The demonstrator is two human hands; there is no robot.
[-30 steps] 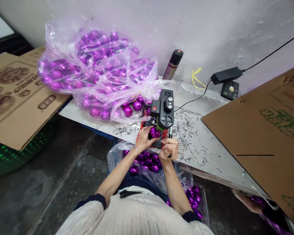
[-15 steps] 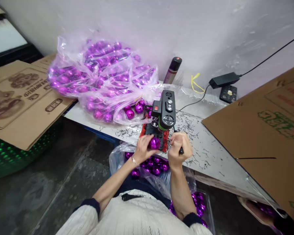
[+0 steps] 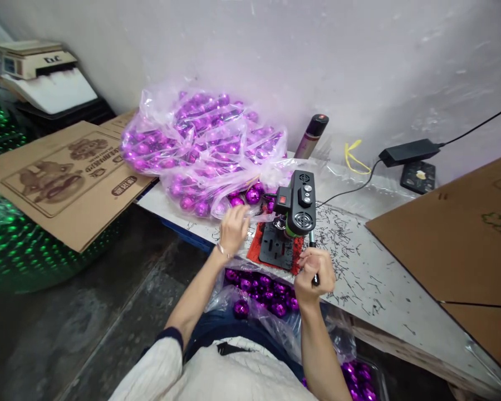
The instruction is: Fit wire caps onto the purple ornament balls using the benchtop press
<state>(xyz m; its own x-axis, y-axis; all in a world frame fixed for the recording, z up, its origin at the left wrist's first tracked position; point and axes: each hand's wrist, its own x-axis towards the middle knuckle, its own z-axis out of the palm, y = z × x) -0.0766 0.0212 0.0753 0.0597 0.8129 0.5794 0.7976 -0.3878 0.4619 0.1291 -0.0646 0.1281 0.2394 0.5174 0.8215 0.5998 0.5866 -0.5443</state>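
Note:
My right hand (image 3: 315, 275) is wrapped round the black lever handle (image 3: 316, 278) of a small black drill-like bench machine (image 3: 303, 203). The machine's slotted base plate (image 3: 278, 245) is bare and rests on a red mat (image 3: 256, 245). My left hand (image 3: 234, 228) is at the mouth of a clear plastic bag (image 3: 229, 145) filled with shiny purple mirrored balls. Its fingers reach toward a purple ball (image 3: 236, 200) at the opening, holding nothing that I can see. Below the table edge, more purple balls (image 3: 267, 289) lie in clear plastic over my lap.
Dark shavings (image 3: 346, 239) are scattered over the white tabletop. A spray can (image 3: 312, 136) leans at the wall near a yellow tie (image 3: 354, 159) and a power adapter (image 3: 409, 152). Cardboard boxes stand left (image 3: 67, 178) and right (image 3: 455, 245). Green balls (image 3: 58, 262) fill a bag at left.
My left hand has moved from the machine's base plate to the bag's mouth. The purple ball it held at the plate is gone from there. My right hand stays on the lever; the view turned left.

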